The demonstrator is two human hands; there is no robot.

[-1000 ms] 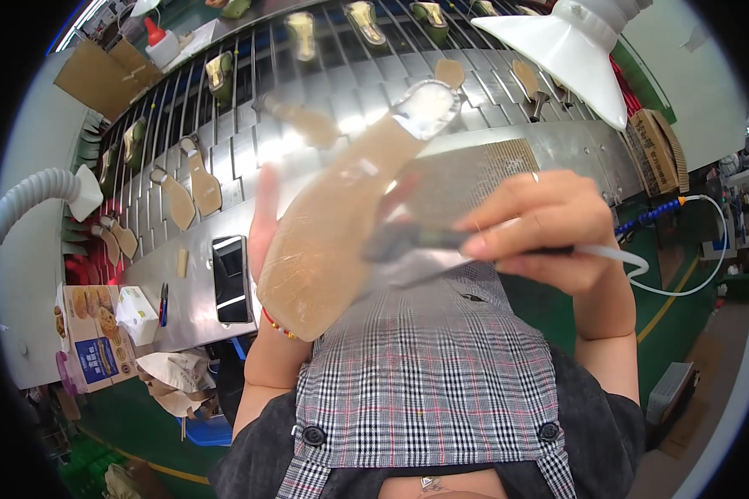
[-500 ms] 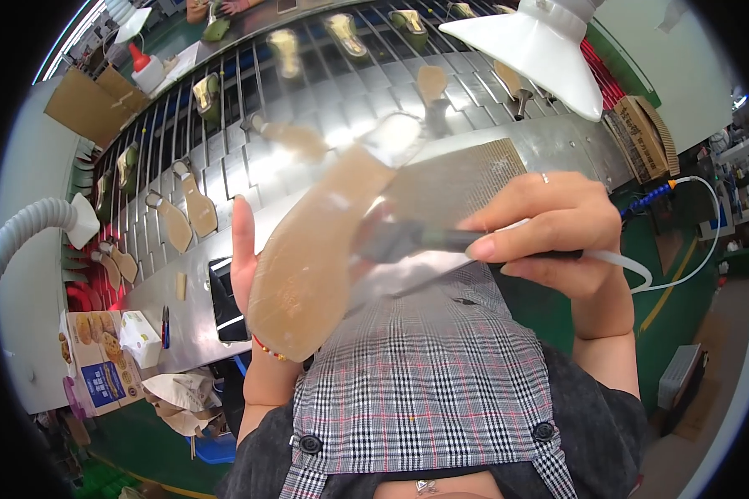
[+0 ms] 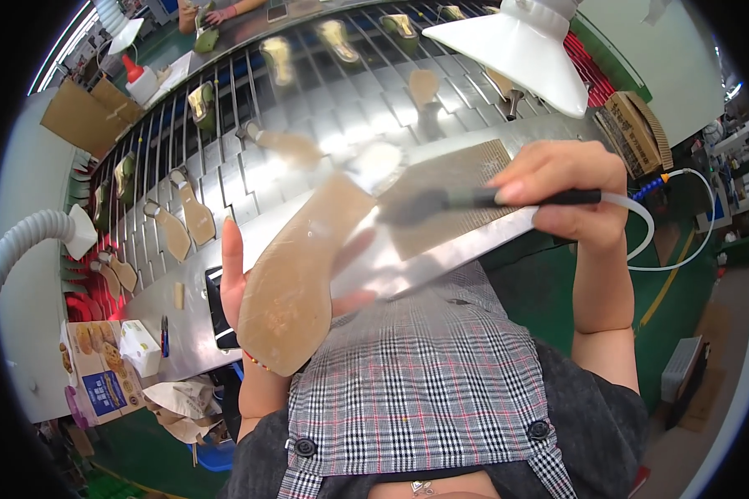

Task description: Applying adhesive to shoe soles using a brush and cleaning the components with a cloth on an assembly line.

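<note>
A tan shoe sole [image 3: 295,274] is held up in front of my apron, tilted, its broad end toward me. My left hand [image 3: 234,270] grips it from behind and the left edge; the thumb points up, and most fingers are hidden behind the sole. The sole's far heel end is blurred and whitish. In my right hand [image 3: 570,187] is a black-handled brush [image 3: 474,198], with a clear-white tube running from its rear end. Its dark head is smeared by motion, close to the sole's narrow part; I cannot tell whether it touches.
Beneath the brush lies a ribbed brown board [image 3: 458,195] on the metal ledge. Beyond runs a slatted conveyor [image 3: 233,179] carrying soles [image 3: 198,214] and shoe uppers [image 3: 337,41]. A white lamp hood [image 3: 508,50] overhangs it. At left are a hose nozzle [image 3: 81,233] and a printed box [image 3: 104,370].
The sole has shifted slightly left and toward me. My right hand has risen, with the brush moving up and a little right along the sole's far end.
</note>
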